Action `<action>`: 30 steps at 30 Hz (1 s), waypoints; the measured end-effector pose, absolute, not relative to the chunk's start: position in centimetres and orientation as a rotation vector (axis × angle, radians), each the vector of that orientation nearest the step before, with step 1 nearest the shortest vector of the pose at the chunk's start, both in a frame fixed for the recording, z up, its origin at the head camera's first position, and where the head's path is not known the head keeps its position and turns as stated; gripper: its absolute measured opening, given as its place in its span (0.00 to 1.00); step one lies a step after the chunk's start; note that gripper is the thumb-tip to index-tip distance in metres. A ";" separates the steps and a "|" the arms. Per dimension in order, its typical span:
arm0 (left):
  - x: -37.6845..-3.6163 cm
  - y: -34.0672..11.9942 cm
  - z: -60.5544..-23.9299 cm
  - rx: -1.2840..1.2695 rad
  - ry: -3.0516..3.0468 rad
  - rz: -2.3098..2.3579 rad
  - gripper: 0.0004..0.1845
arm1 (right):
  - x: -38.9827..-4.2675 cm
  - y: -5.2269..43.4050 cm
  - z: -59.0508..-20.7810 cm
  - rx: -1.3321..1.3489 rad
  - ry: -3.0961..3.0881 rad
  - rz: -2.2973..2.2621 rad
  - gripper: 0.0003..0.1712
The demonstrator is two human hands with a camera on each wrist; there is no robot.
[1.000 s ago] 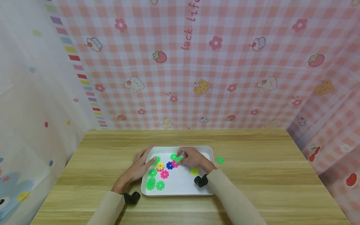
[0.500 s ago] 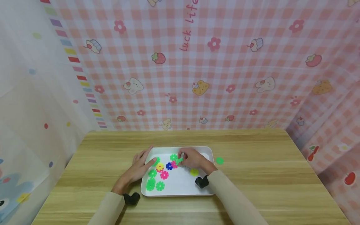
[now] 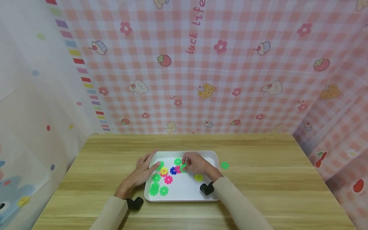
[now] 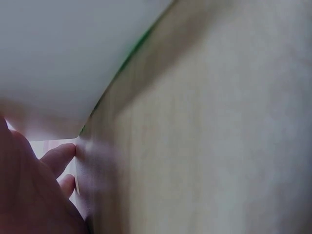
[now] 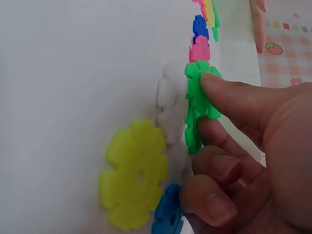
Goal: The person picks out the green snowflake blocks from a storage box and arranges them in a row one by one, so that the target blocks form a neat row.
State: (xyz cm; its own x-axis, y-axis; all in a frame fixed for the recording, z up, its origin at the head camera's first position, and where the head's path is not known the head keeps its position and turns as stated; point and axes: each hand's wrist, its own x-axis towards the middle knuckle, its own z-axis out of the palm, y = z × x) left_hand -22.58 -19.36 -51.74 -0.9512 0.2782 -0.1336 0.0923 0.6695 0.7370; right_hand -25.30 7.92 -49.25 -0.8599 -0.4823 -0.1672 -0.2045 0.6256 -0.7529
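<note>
On the wooden table stands a white tray [image 3: 184, 198] with toothed flower-shaped plastic discs in several colours. My right hand [image 3: 196, 163] is over its back middle, pinching a green disc [image 5: 197, 90] between thumb and index finger; its other fingers are bent. Beside that hand in the right wrist view are a white disc [image 5: 171, 102], a yellow disc [image 5: 134, 175] and a blue disc [image 5: 168, 212]. A pink disc [image 5: 200, 50] lies just beyond the held one. My left hand [image 3: 142, 171] rests at the tray's left rim, thumb over the edge, fingers stretched along the outside.
Green discs [image 3: 154, 189] and a pink disc [image 3: 168, 179] lie in the tray's left part, around a yellow disc [image 3: 164, 171]. One loose green disc [image 3: 225, 165] is on the table right of the tray. A checked cloth [image 3: 184, 73] hangs behind the table.
The green disc in my right hand has shifted slightly, its face tilting between frames beside the pink disc. My left hand stays at the tray's rim.
</note>
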 end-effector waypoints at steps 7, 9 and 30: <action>-22.5 -19.3 -51.9 0.307 2.655 1.143 0.40 | -25.0 8.1 -49.0 -0.564 2.494 -1.079 0.09; -22.6 -19.3 -51.9 0.301 2.652 1.144 0.40 | -24.9 8.3 -48.8 -0.563 2.490 -1.089 0.09; -22.7 -19.5 -51.8 0.310 2.644 1.141 0.41 | -24.9 12.6 -44.9 -0.626 2.512 -1.189 0.05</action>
